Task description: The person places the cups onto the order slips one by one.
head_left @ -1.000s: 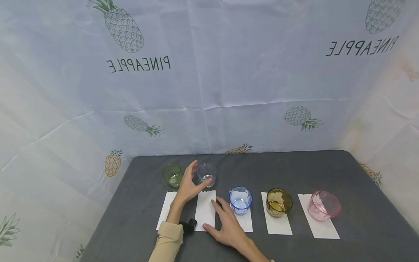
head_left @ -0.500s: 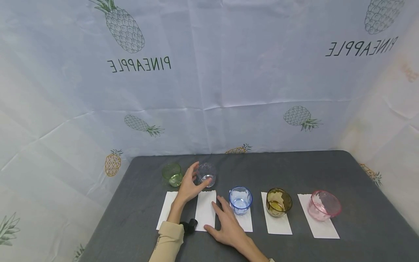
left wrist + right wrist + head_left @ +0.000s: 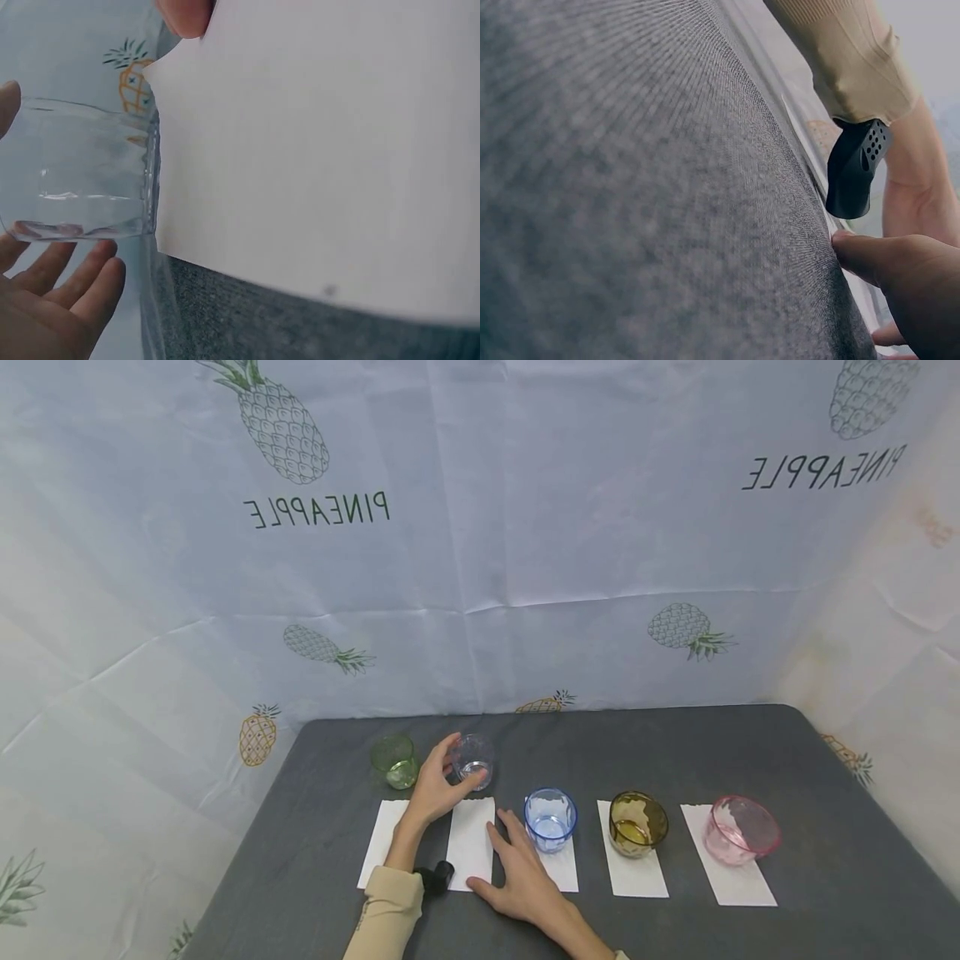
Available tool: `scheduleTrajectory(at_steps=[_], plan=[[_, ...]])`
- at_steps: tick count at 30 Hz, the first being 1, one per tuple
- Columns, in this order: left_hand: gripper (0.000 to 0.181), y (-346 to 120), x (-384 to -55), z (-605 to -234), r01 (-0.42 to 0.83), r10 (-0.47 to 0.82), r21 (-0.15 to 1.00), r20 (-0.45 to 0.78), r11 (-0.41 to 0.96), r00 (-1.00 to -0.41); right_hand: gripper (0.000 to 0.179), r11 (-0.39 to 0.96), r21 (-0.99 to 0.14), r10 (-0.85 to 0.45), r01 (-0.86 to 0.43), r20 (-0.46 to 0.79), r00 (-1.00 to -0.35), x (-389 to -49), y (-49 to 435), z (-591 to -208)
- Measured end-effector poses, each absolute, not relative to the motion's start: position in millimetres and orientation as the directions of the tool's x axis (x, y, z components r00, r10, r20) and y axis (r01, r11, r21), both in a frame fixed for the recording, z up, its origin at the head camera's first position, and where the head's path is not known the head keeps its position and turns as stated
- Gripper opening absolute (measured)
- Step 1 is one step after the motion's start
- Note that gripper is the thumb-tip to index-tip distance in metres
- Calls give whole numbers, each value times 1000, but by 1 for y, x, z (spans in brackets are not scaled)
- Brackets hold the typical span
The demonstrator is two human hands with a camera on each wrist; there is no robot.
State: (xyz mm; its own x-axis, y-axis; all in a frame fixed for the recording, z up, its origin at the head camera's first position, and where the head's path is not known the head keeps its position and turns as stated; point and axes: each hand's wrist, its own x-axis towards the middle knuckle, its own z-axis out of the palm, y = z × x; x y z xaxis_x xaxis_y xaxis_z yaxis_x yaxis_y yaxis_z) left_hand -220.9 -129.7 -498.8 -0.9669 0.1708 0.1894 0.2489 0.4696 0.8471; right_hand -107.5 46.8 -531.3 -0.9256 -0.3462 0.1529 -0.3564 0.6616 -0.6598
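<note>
Clear glass [image 3: 474, 757]: upright on the grey bench [image 3: 600, 747], 2 o'clock of the left hand, just past the far end of the second strip [image 3: 469, 847]. (12 = away from the person.)
Left hand [image 3: 433, 793]: fingers curved on one side of the clear glass, thumb round the other. Can't tell how firm. Two-sided hold, probably to keep it from tipping.
Right hand [image 3: 525, 878]: fingers apart, no glass in them; fingertip and thumb at the second strip's edge. Probably weighting the paper so it won't skid.
Green glass [image 3: 396, 766]: 10 o'clock of the left hand, on bare bench just past the first strip [image 3: 381, 839]. Gap to the clear glass gives the fingers room.
Blue glass [image 3: 551, 828]: 1 o'clock of the right hand, upright on the third strip [image 3: 565, 870].
Amber glass [image 3: 636, 842], pink glass [image 3: 735, 843]: 2 and 3 o'clock of the right hand, each on its own strip. Spaced well apart, likely so rims don't knock.
Wrist camera [image 3: 437, 877]: 6 o'clock of the left hand, at the sleeve [image 3: 386, 906] edge, presumably to watch the fingers.
Pineapple sheet [image 3: 480, 543]: 12 o'clock, behind the bench. Likely backdrop.
</note>
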Motion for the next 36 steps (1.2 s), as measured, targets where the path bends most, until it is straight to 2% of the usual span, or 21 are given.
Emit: scheduleTrajectory(at_steps=[36], plan=[[84, -128, -220, -499, 217, 148, 865, 168, 452, -975, 87, 657, -675, -341, -336, 131, -931, -109, 46, -530]])
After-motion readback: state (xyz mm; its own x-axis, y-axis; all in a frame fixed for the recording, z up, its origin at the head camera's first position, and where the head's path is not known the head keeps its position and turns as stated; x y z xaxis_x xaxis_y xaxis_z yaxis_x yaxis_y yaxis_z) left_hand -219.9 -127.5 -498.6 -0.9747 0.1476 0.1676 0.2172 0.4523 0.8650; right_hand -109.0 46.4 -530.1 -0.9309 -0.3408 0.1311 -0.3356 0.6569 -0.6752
